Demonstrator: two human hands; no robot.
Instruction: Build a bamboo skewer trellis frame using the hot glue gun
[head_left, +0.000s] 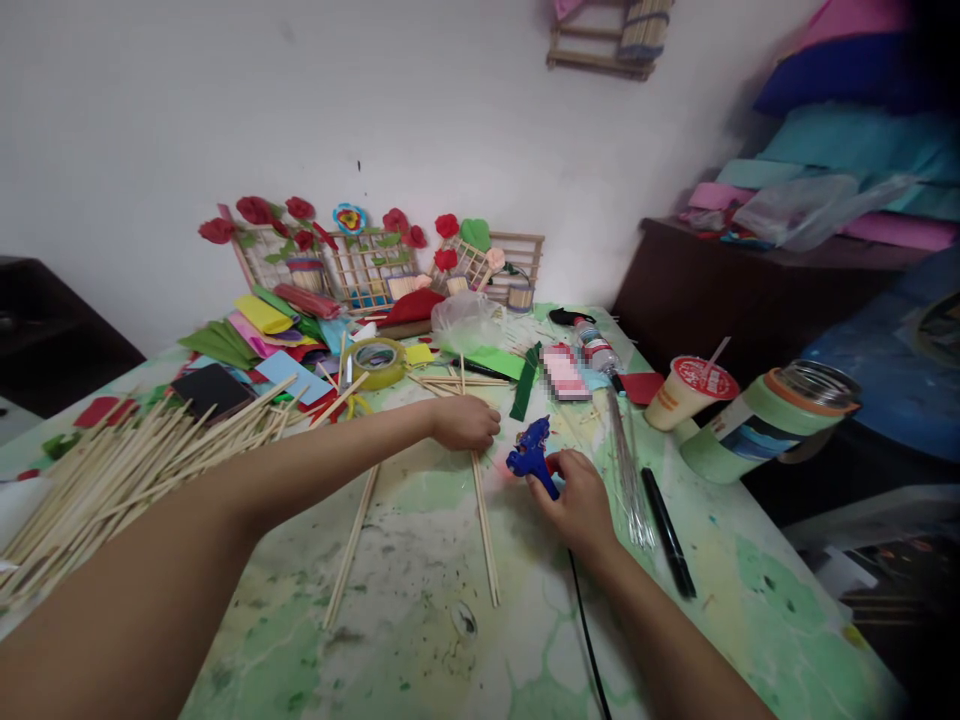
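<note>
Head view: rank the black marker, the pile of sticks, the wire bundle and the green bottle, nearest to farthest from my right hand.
From the right hand, which holds the blue glue gun:
1. Wire bundle, just right.
2. Black marker, beyond it.
3. Green bottle, farther right.
4. Pile of sticks, far left.

Dim, soft indoor light, faint shadows, wide-angle stretching toward the edges, dark upper-right corner, slight blur.
</note>
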